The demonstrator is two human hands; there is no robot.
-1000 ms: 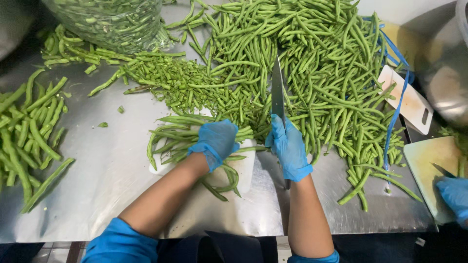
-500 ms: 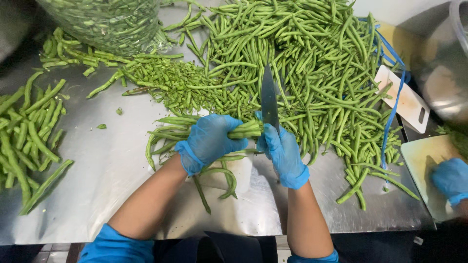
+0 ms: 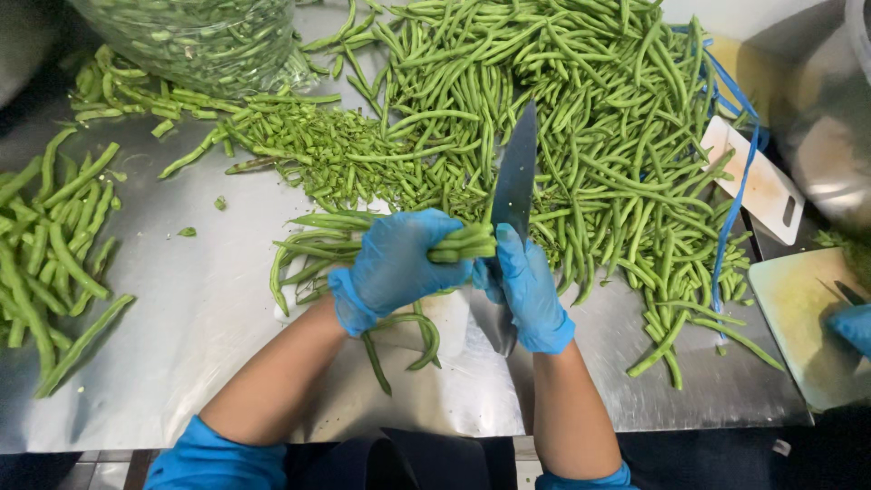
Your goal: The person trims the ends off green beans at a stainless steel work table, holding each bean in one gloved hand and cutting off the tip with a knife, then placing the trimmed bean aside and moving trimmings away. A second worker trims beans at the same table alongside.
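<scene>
A commercial kitchen prep station — a stainless steel table (image 3: 181,308) heaped with green beans (image 3: 599,136), cutting boards (image 3: 803,318) nearby, workers in blue gloves.

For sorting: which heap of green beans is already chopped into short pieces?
The heap of short chopped green bean pieces left of the knife blade; other heaps hold whole pods.

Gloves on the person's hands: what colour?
Blue, on both the left hand and right hand; head view.
</scene>
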